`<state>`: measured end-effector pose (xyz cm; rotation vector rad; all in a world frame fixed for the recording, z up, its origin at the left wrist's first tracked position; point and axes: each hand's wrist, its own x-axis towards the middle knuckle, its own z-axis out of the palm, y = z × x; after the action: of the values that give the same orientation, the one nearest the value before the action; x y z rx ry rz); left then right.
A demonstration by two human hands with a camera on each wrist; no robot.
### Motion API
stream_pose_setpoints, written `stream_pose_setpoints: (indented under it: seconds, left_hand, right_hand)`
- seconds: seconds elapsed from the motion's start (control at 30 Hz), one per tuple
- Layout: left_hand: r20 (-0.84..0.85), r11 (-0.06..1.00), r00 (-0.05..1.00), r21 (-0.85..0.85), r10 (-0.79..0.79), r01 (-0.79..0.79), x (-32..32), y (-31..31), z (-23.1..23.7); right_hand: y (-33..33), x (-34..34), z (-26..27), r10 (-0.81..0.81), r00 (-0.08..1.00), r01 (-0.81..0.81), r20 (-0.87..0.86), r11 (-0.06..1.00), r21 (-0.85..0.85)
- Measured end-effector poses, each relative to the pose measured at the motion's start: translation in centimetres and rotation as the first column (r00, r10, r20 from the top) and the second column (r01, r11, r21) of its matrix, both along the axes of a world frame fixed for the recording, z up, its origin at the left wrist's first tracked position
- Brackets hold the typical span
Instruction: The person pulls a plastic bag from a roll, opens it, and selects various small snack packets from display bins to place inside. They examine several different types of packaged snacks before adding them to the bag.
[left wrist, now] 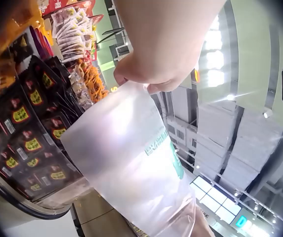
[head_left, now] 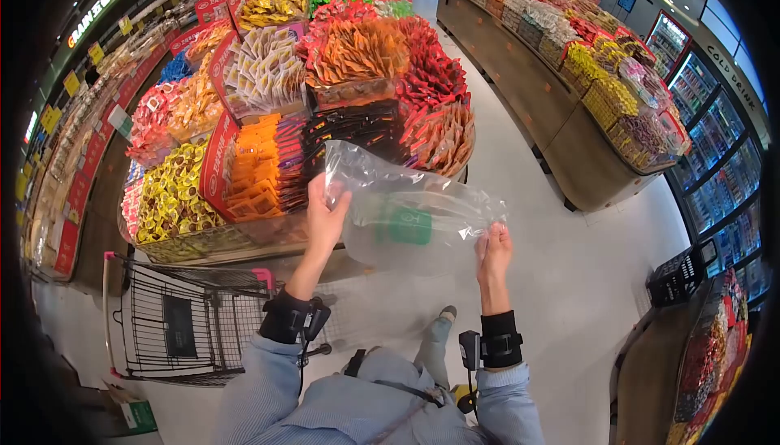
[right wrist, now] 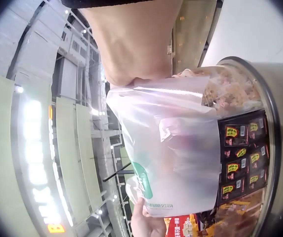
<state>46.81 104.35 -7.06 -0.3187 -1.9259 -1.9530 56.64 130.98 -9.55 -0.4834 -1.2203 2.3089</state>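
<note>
A clear plastic bag [head_left: 378,238] with a green printed label hangs stretched between my two hands, in front of the snack display. My left hand [head_left: 327,211] pinches one end of the bag between thumb and fingers. At the other end my right hand [head_left: 494,254] grips the gathered plastic. In the left wrist view the bag [left wrist: 121,148] looks whitish and see-through, with green lettering along one side. The right wrist view has the bag [right wrist: 186,148] overlapping black snack packets [right wrist: 238,163] behind it.
A round-edged stand of wrapped snacks [head_left: 268,164] rises just ahead. A shopping cart [head_left: 187,319] stands at lower left. Another snack counter [head_left: 561,112] runs along the right, with drink fridges [head_left: 715,169] beyond and a black basket [head_left: 681,276] near them. Pale floor [head_left: 561,282] lies between.
</note>
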Motion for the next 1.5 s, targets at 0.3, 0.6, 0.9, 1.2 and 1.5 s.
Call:
stream_pose_setpoints:
  seconds: [0.3,0.6,0.9,1.2,1.5]
  left_hand:
    - [-0.145,0.970,0.963,0.122,0.228,-0.211,-2.3,10.3,5.6]
    - [-0.325,0.868,0.842,-0.103,0.431,-0.485,-3.4,11.4,3.9]
    - [-0.466,0.796,0.767,-0.192,0.441,-0.574,-4.3,9.0,9.0]
    - [-0.492,0.521,0.757,-0.549,0.430,-0.653,-9.0,6.3,9.6]
    - [-0.258,0.842,0.955,-0.474,0.149,-0.259,-9.7,8.3,5.1]
  right_hand:
    - [9.5,-8.2,3.5,0.260,0.965,-0.262,0.035,0.961,0.090]
    - [10.9,-14.2,3.6,0.493,0.870,-0.483,-0.024,0.860,0.162]
    - [6.6,-18.5,2.7,0.667,0.714,-0.665,-0.213,0.741,0.092]
    - [-0.1,-22.8,2.5,0.581,0.787,-0.611,-0.207,0.779,-0.141]
    - [-5.7,-22.6,3.9,0.648,0.754,-0.656,-0.104,0.745,-0.116]
